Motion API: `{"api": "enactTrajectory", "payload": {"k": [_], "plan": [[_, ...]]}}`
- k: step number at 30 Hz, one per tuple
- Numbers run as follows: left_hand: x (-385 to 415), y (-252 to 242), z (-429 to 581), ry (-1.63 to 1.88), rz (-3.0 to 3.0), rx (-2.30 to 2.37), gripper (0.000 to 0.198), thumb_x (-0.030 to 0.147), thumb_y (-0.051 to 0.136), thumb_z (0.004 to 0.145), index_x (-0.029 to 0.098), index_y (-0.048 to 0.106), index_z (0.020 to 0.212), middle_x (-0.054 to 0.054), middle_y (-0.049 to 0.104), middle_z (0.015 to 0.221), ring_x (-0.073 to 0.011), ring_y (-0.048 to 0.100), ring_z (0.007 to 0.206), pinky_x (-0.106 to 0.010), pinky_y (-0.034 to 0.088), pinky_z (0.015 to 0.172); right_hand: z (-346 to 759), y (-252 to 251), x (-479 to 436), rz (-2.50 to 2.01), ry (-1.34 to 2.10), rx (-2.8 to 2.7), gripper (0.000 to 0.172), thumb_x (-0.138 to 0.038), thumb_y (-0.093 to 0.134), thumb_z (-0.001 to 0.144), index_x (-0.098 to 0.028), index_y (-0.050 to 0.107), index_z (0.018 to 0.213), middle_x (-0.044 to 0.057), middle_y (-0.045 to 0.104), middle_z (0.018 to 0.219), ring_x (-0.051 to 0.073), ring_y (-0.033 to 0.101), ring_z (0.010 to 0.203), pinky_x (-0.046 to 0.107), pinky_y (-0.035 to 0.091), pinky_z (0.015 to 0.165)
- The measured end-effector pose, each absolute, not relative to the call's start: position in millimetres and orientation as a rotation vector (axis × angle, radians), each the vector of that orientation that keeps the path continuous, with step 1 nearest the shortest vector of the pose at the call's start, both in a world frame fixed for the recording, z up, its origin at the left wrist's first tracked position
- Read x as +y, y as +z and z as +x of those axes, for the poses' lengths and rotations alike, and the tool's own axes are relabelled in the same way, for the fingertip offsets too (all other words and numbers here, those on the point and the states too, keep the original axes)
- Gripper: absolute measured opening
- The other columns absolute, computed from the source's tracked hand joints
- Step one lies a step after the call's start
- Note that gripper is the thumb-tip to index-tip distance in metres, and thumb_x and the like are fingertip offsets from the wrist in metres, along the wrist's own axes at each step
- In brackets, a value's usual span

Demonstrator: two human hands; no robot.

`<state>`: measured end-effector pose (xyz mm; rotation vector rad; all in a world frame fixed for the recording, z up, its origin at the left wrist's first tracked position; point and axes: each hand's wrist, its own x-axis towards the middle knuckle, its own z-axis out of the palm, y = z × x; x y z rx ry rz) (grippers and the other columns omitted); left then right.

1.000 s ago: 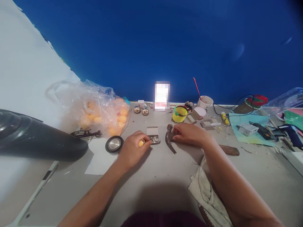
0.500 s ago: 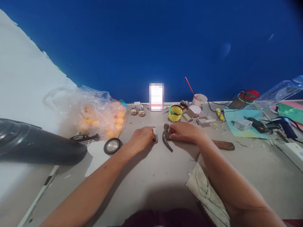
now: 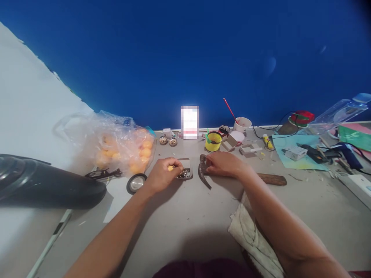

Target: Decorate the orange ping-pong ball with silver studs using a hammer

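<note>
My left hand [image 3: 162,175] is curled with a small orange ball [image 3: 171,168] pinched between its fingers, right beside a small open box of metal nails [image 3: 185,173]. My right hand [image 3: 223,163] rests closed on a claw hammer near its rusty head [image 3: 202,173]; the wooden handle [image 3: 271,179] runs out to the right behind my forearm. Both hands lie on the grey table [image 3: 188,216].
A clear plastic bag of orange balls [image 3: 121,144] sits at the left, with a black round lid [image 3: 136,183], pliers [image 3: 102,173] and a large black object [image 3: 43,185]. A yellow cup [image 3: 213,141], white cups, small boxes, cables and tools crowd the back right. A cloth [image 3: 252,239] lies under my right forearm.
My left hand reached over the nail box half a second ago and has drawn back a little, so the box and the orange ball show again. The right hand stayed on the hammer.
</note>
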<state>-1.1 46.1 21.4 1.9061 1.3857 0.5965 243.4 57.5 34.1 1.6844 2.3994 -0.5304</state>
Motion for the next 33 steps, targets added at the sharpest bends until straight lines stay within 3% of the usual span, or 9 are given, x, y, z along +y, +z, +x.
{"api": "enactTrajectory", "payload": {"k": [4, 9, 12, 17, 21, 28, 33], "plan": [[39, 10, -4, 0.758, 1.566, 1.498, 0.018, 0.035, 0.066, 0.076, 0.019, 0.071, 0.068, 0.0, 0.065, 0.061, -0.0174, 0.058, 0.061, -0.029, 0.042, 0.063, 228, 38, 50, 1.687, -0.495, 2.684, 0.017, -0.03, 0.054, 0.094, -0.02, 0.065, 0.101, 0.009, 0.073, 0.103, 0.021, 0.064, 0.087, 0.029, 0.032, 0.064], [42, 1, 2, 0.869, 1.8, 1.55, 0.012, 0.027, 0.064, 0.075, 0.021, 0.072, 0.068, -0.003, 0.071, 0.075, -0.021, 0.063, 0.076, -0.032, 0.045, 0.073, 220, 36, 47, 1.633, -0.578, 2.727, 0.015, -0.03, 0.056, 0.094, -0.021, 0.068, 0.094, 0.007, 0.073, 0.092, 0.02, 0.063, 0.082, 0.03, 0.03, 0.063], [39, 6, 5, 0.915, 1.672, 1.529, 0.01, 0.026, 0.067, 0.073, 0.02, 0.072, 0.067, -0.002, 0.069, 0.071, -0.0185, 0.061, 0.071, -0.031, 0.045, 0.069, 218, 32, 46, 1.689, -0.592, 2.804, 0.013, -0.025, 0.057, 0.092, -0.019, 0.069, 0.091, 0.007, 0.073, 0.089, 0.019, 0.061, 0.079, 0.028, 0.031, 0.064], [24, 14, 8, 0.88, 1.002, 1.201, 0.022, 0.034, 0.08, 0.068, 0.014, 0.072, 0.074, 0.002, 0.058, 0.055, -0.0084, 0.045, 0.05, -0.021, 0.031, 0.049, 203, 29, 37, 1.524, -1.146, 3.213, 0.011, -0.02, 0.064, 0.089, -0.019, 0.068, 0.099, 0.002, 0.072, 0.089, 0.014, 0.062, 0.079, 0.024, 0.04, 0.072], [15, 7, 12, 0.937, 0.674, 0.957, 0.026, 0.029, 0.086, 0.063, 0.012, 0.07, 0.075, 0.001, 0.059, 0.061, -0.0069, 0.049, 0.054, -0.017, 0.03, 0.046, 193, 23, 32, 1.547, -1.252, 3.316, 0.009, -0.015, 0.063, 0.088, -0.019, 0.07, 0.092, 0.002, 0.072, 0.087, 0.013, 0.063, 0.079, 0.023, 0.042, 0.074], [11, -4, 13, 0.97, 0.553, 0.842, 0.026, 0.031, 0.085, 0.071, 0.013, 0.066, 0.076, 0.001, 0.059, 0.066, -0.0073, 0.053, 0.058, -0.016, 0.037, 0.048, 189, 13, 32, 1.677, -1.237, 3.258, 0.009, -0.016, 0.062, 0.087, -0.019, 0.07, 0.085, 0.002, 0.071, 0.083, 0.014, 0.062, 0.078, 0.024, 0.042, 0.073], [11, -7, 11, 0.97, 0.478, 0.818, 0.024, 0.037, 0.072, 0.083, 0.014, 0.07, 0.085, -0.003, 0.061, 0.073, -0.0111, 0.057, 0.062, -0.021, 0.041, 0.049, 189, 17, 34, 1.879, -1.48, 3.05, 0.009, -0.021, 0.062, 0.085, -0.019, 0.068, 0.08, 0.001, 0.071, 0.079, 0.013, 0.06, 0.071, 0.023, 0.042, 0.064]]}}
